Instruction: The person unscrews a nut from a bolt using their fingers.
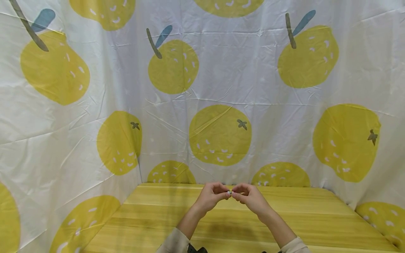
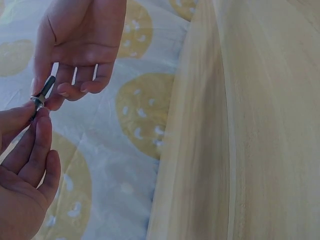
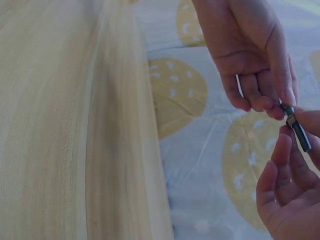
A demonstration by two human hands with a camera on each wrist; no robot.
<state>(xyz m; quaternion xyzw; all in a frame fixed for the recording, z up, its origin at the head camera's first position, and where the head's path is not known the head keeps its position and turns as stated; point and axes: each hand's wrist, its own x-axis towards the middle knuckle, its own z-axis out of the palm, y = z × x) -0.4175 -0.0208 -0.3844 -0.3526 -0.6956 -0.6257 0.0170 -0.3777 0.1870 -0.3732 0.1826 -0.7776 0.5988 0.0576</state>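
Both hands meet over the table, pinching a small metal bolt (image 1: 230, 192) between their fingertips. A nut or washer-like collar (image 3: 291, 120) sits around the bolt, with threaded shank showing beyond it. My left hand (image 1: 209, 197) grips the bolt's end away from the bare shank, thumb against fingertips. The right hand (image 1: 253, 199) has its thumb and fingertips about the collar, and the dark shank (image 2: 48, 86) points toward its palm. Fingertips partly hide the bolt's end and collar. The other fingers of both hands are loosely bent.
Below the hands lies a wood-grain table (image 1: 300, 218). A white curtain (image 1: 221, 77) printed with yellow fruit hangs behind it and along both sides. Dark straps (image 1: 197, 249) show near the sleeve cuffs (image 1: 175, 241).
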